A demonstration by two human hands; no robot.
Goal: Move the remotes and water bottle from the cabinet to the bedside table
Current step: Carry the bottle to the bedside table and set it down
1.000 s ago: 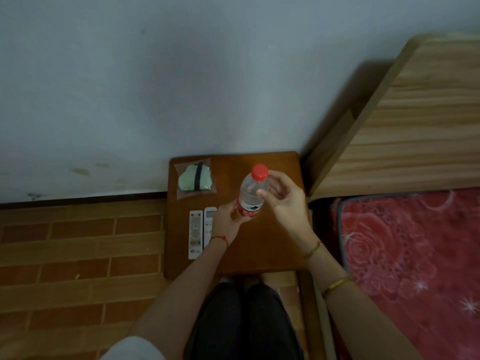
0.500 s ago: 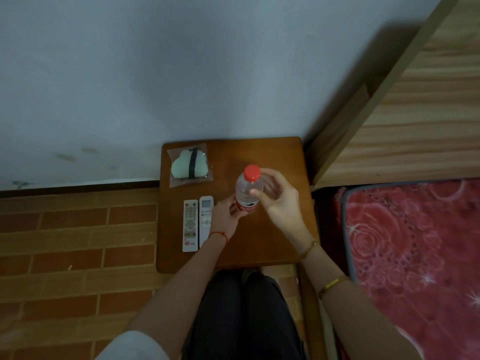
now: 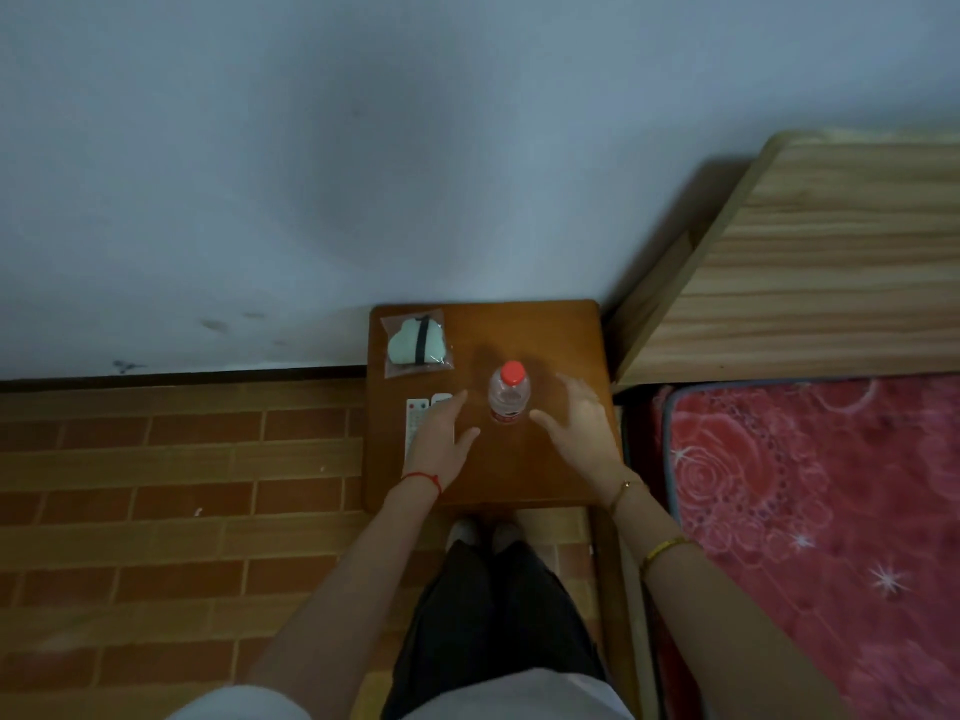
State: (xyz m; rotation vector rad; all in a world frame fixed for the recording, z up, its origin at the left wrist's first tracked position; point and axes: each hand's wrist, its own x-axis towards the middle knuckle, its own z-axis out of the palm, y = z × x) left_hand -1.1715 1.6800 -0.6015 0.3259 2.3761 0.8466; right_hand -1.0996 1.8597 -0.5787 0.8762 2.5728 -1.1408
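Observation:
A clear water bottle [image 3: 509,394] with a red cap stands upright on the brown bedside table [image 3: 545,470], near its middle. My left hand [image 3: 441,444] is open just left of the bottle, apart from it, and it covers part of two white remotes [image 3: 417,418] that lie side by side on the table's left half. My right hand [image 3: 582,433] is open just right of the bottle, fingers spread, not touching it.
A mint-green item in a clear plastic bag [image 3: 418,343] lies at the table's back left corner. A wooden headboard [image 3: 810,272] and a red floral mattress [image 3: 810,511] are to the right. The wall is behind; brick-patterned floor [image 3: 182,485] is to the left.
Both hands held the bottle above the table; now the bottle stands on the table and both hands have let go and drawn apart to either side.

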